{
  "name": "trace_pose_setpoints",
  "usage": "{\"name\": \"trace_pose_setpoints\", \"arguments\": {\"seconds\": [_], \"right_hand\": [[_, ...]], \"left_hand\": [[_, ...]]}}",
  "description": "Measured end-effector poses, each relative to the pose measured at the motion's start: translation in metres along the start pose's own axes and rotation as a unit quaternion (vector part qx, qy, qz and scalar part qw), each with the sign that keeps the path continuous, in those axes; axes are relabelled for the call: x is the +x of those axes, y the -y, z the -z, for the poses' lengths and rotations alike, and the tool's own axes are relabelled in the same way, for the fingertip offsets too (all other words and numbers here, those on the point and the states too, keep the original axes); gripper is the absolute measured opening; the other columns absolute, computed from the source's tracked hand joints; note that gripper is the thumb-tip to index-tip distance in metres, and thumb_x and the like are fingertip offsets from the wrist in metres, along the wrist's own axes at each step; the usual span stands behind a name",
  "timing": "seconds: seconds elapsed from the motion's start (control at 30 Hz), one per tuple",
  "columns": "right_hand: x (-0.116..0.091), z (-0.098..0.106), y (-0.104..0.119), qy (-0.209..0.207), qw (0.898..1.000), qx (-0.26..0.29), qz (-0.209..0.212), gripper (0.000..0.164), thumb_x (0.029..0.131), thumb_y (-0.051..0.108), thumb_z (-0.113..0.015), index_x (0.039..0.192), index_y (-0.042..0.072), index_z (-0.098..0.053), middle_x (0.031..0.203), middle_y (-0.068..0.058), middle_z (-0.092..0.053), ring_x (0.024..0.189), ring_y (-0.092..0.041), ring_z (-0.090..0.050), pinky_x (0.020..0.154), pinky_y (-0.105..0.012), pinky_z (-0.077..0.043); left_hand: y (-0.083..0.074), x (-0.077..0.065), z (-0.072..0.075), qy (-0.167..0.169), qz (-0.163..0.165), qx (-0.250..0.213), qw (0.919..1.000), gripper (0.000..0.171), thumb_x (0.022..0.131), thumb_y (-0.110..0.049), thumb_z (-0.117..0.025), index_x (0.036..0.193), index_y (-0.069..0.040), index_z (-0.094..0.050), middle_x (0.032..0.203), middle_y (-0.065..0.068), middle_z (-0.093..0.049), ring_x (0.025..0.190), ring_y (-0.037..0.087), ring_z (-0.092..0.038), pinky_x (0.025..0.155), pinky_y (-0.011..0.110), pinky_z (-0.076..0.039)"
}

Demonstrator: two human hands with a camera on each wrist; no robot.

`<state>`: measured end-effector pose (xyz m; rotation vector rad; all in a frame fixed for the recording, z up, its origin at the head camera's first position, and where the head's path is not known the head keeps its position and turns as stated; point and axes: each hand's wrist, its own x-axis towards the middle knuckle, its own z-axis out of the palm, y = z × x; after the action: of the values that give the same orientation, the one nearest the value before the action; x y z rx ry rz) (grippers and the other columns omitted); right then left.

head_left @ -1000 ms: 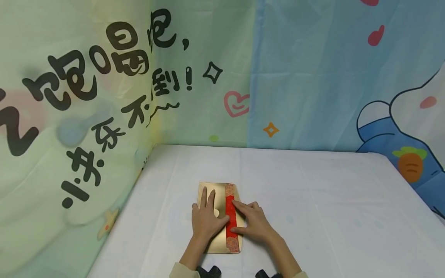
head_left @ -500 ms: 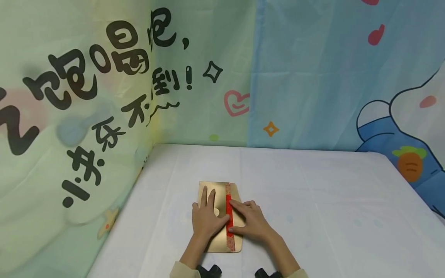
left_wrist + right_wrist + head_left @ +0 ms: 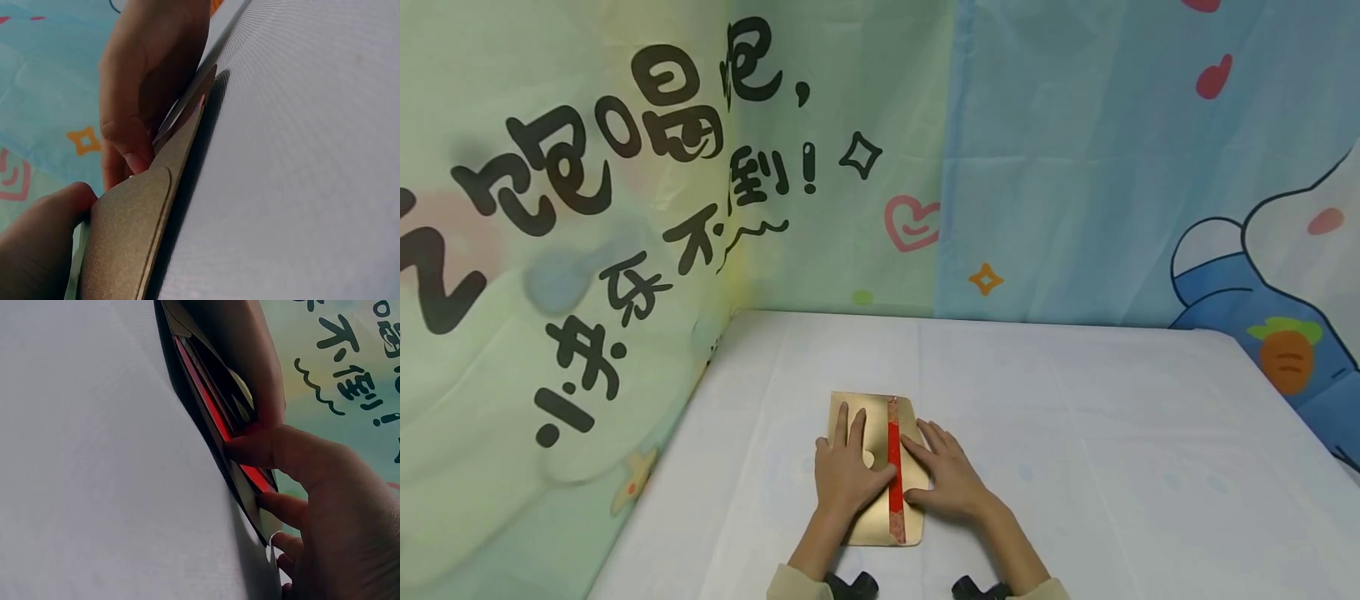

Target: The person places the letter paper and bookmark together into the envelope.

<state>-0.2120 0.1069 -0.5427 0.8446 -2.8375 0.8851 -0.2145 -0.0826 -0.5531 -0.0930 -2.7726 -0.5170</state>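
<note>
A gold envelope (image 3: 874,527) lies upright on the white-covered table, its flap spread to the right. Inside sits a red card (image 3: 894,450) with patterned ends, visible as a narrow strip at the envelope's mouth. My left hand (image 3: 847,477) rests on the envelope's front with fingers straight, its thumb by the strip. To the right, my right hand (image 3: 953,477) reaches over the flap, thumb and fingers extended and apart. In the right wrist view, its fingertips (image 3: 240,450) lie right at the mouth beside the card's red edge. Most of the card is hidden within the envelope.
The white tablecloth (image 3: 1112,467) stretches to all sides of the envelope. A printed green curtain (image 3: 587,250) hangs at the left and back, a blue one (image 3: 1075,167) behind and right. Black wrist mounts (image 3: 853,586) show below the hands.
The red card has slid left into the envelope, its visible strip now much narrower. My right hand followed it left, then drew back slightly with fingers more spread. My left hand has stayed put.
</note>
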Motion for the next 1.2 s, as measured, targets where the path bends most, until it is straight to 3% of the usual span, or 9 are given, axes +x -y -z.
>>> {"name": "trace_pose_setpoints", "arguments": {"seconds": [0.53, 0.9, 1.2], "right_hand": [[0.0025, -0.0097, -0.0011, 0.015, 1.0, 0.009, -0.001, 0.081, 0.071, 0.051, -0.063, 0.138, 0.011, -0.044, 0.144, -0.023, -0.028, 0.135, -0.041, -0.015, 0.105, -0.056, -0.009], [0.0021, -0.0062, 0.0031, 0.008, 1.0, 0.005, 0.004, 0.079, 0.071, 0.047, -0.064, 0.138, 0.01, -0.044, 0.142, -0.025, -0.03, 0.134, -0.042, -0.018, 0.104, -0.056, -0.011], [0.0015, -0.0093, -0.0011, -0.047, 0.998, 0.001, 0.05, 0.075, 0.074, 0.048, -0.061, 0.137, 0.009, -0.046, 0.139, -0.026, -0.032, 0.132, -0.042, -0.021, 0.104, -0.056, -0.012]], "left_hand": [[0.0037, -0.0037, -0.0021, 0.003, -0.005, 0.015, 0.9999, 0.089, 0.063, -0.059, -0.061, 0.139, -0.018, -0.042, 0.149, 0.008, -0.026, 0.075, 0.031, -0.045, 0.062, 0.034, -0.036], [0.0034, -0.0027, -0.0012, 0.0, -0.008, 0.019, 0.9998, 0.089, 0.063, -0.06, -0.061, 0.139, -0.018, -0.042, 0.149, 0.009, -0.027, 0.076, 0.032, -0.046, 0.061, 0.034, -0.037], [0.004, 0.0015, -0.0048, 0.002, -0.015, 0.027, 0.9995, 0.09, 0.064, -0.062, -0.059, 0.14, -0.018, -0.041, 0.149, 0.009, -0.026, 0.079, 0.034, -0.048, 0.066, 0.036, -0.039]]}}
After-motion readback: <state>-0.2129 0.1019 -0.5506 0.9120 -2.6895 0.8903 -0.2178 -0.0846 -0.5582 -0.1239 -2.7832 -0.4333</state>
